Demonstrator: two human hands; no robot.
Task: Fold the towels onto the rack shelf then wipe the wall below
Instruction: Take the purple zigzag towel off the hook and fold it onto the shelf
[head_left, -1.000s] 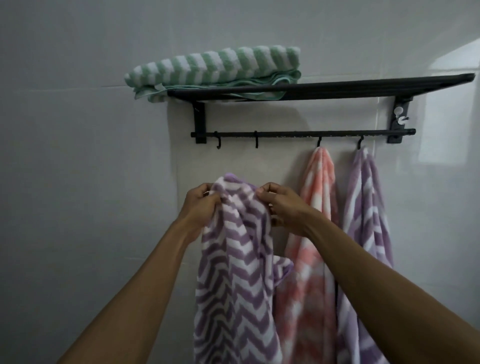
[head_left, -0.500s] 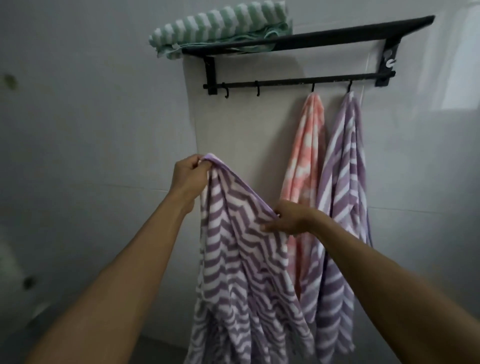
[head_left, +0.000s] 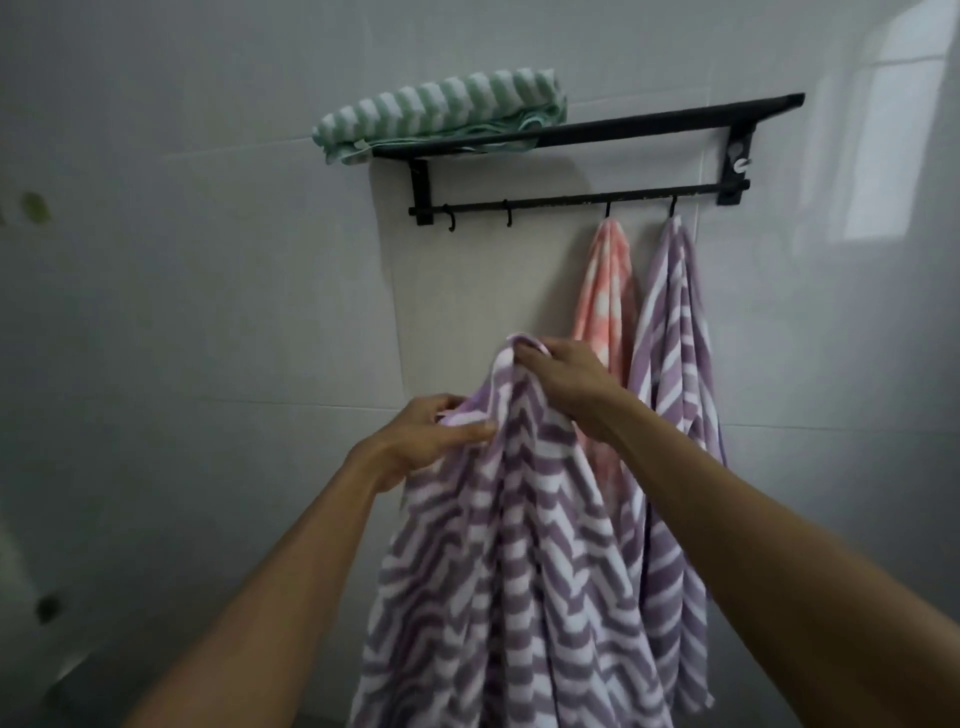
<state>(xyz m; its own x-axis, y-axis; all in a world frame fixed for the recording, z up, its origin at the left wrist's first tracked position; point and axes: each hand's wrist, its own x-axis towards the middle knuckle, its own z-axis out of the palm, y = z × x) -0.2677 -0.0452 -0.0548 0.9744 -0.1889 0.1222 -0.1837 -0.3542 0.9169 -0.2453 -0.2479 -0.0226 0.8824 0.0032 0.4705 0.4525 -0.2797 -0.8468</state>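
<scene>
A purple-and-white zigzag towel hangs from both my hands in front of the wall. My right hand pinches its top edge at the highest point. My left hand grips a fold of it lower and to the left. Above, a black wall rack carries a folded green-and-white striped towel on the left end of its shelf. From the hooks on the rail below hang a pink towel and a second purple striped towel.
Two bare hooks are on the left part of the rail. The wall is pale glossy tile, with a window's reflection at the upper right. The right half of the shelf holds nothing.
My right hand has risen from the towel's lower edge to its top. My left hand has dropped lower and moved right, bunching the towel. The view has tilted, so the rack sits lower in frame.
</scene>
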